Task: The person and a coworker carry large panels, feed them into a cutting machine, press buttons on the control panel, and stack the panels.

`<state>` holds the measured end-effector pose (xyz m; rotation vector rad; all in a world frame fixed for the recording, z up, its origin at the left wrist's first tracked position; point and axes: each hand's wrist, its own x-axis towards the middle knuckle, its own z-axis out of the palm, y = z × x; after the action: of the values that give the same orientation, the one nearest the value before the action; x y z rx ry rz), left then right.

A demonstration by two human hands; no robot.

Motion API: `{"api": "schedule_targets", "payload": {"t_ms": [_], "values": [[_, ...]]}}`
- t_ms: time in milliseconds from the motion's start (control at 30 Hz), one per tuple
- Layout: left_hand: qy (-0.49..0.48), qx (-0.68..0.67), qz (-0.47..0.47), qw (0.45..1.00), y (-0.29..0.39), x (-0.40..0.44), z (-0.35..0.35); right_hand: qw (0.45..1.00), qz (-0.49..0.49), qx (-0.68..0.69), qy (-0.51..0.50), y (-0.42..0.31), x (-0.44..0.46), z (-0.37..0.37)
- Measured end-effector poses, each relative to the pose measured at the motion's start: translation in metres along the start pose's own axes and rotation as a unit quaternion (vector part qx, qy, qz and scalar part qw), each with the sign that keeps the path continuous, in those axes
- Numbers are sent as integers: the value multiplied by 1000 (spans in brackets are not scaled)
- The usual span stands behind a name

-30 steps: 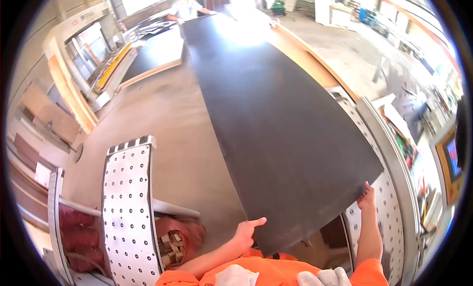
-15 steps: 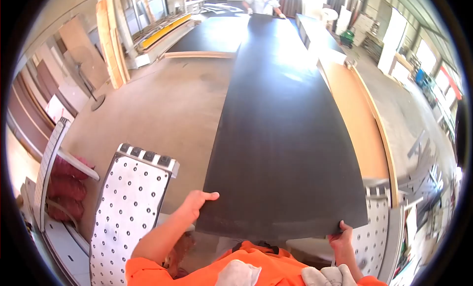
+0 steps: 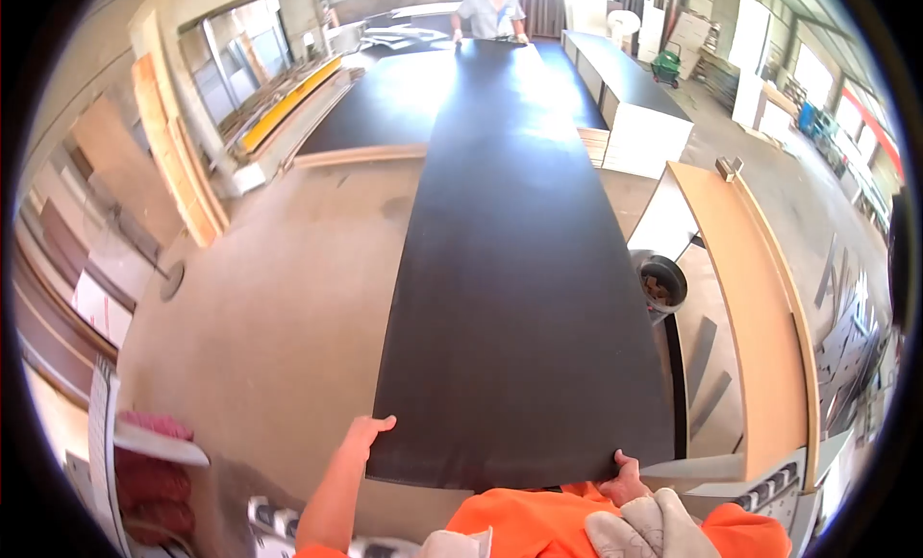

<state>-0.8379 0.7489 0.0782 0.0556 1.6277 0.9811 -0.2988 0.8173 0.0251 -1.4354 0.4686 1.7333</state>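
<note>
The board point(image 3: 510, 270) stretches from 6 o'clock, at the wearer's waist, to 12, held above the floor. A second ago it slanted toward 11; now it points nearly straight ahead. Half a second ago its right edge overlapped the tan bench point(image 3: 760, 318) in view; now the bench shows apart from it at 3 to 4 o'clock, and a bucket point(image 3: 663, 279) and grey strips point(image 3: 707, 399) have come into sight between them. The white plate point(image 3: 279, 521), large at 7 o'clock before, now shows only its end low in the view.

The board is long, flat and black, dull close by and washed with glare at its far end. A slightly paler band follows its near edge.

The left hand point(image 3: 361, 438) pinches the board's left edge near the corner at 7 o'clock, thumb on top, fingers hidden below. The right hand point(image 3: 627, 479) pinches the near edge at 5 o'clock, thumb up over it, most fingers out of sight.

At 12 o'clock a co-worker point(image 3: 490, 18) has both hands at the far end; their grip is too small to tell. A black panel point(image 3: 375, 101) lies beside that end at 11 o'clock, and a white cabinet point(image 3: 649, 143) stands at 1.
</note>
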Motion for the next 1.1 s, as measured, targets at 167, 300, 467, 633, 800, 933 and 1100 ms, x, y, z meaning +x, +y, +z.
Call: {"api": "schedule_targets", "payload": {"t_ms": [167, 300, 467, 633, 800, 933, 1100], "values": [[43, 34, -1, 999, 119, 153, 10, 985, 35, -17, -167, -12, 121, 143], [96, 92, -9, 991, 221, 286, 37, 989, 91, 78, -86, -55, 133, 303], [114, 166, 32, 979, 364, 383, 125, 998, -35, 48, -25, -117, 206, 454], [118, 197, 39, 972, 507, 509, 182, 996, -71, 56, 7, -180, 253, 628], [160, 198, 25, 967, 644, 605, 252, 994, -70, 78, 24, -238, 344, 777], [194, 220, 58, 954, 755, 674, 316, 995, -53, 75, 31, -302, 402, 899], [198, 241, 44, 949, 858, 787, 424, 992, -40, 106, 54, -395, 497, 1021]]}}
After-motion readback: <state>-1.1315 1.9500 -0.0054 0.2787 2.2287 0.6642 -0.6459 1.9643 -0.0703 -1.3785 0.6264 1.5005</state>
